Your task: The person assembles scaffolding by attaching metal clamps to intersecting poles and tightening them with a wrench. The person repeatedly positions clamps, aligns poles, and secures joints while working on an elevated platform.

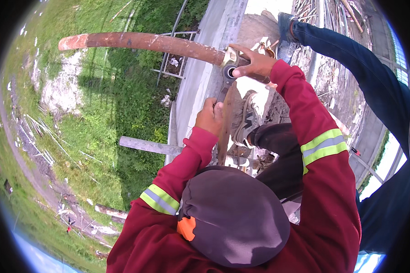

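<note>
- Head view: rusty pipe [141,42] juts left over a drop.
- Left hand [209,117] is clenched around the wrench [224,85] handle; a slip could drop it.
- Right hand [255,63] pinches the clamp [230,58] joining the pipe.

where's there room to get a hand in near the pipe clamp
Free: along the rusty pipe left of the clamp, over the concrete ledge. Crowded: right hand on the clamp, left hand on the wrench below, grey shoe beside.
</note>
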The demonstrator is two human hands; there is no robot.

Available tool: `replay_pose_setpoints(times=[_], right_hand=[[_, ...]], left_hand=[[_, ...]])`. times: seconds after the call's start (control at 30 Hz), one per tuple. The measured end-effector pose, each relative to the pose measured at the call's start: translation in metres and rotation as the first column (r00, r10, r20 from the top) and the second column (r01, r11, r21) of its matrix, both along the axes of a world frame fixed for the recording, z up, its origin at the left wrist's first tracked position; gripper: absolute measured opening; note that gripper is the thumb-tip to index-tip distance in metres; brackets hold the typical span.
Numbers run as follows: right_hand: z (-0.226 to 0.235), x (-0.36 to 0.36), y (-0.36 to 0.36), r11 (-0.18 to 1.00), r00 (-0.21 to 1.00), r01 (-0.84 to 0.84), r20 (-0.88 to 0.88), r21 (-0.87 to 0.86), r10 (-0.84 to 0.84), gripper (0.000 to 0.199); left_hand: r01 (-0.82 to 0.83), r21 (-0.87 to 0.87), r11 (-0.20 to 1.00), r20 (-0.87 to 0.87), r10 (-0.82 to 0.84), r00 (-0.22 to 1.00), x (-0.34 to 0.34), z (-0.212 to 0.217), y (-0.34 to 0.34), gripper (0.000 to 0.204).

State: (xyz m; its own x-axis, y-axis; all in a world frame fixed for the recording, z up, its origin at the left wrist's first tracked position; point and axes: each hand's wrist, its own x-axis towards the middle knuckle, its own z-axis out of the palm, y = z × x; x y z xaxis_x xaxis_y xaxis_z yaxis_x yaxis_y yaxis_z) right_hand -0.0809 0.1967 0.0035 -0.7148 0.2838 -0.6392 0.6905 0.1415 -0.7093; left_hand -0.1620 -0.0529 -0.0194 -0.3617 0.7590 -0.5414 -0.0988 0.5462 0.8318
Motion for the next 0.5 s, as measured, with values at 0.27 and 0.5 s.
replay_pose_setpoints(times=[0.27, 0.5], right_hand=[[0.004, -0.009, -0.002, 0.997, 0.998, 0.008, 0.056, -0.078, -0.004, 0.112], [0.006, -0.011, 0.001, 0.995, 0.998, -0.068, 0.003, -0.067, 0.068, 0.111]], left_hand=[[0.010, -0.107, 0.994, 0.510, 0.046, 0.859, 0.012, 0.018, 0.011, 0.034], [-0.337, 0.066, 0.939, 0.586, 0.238, 0.775, 0.077, -0.006, 0.039, 0.034]])
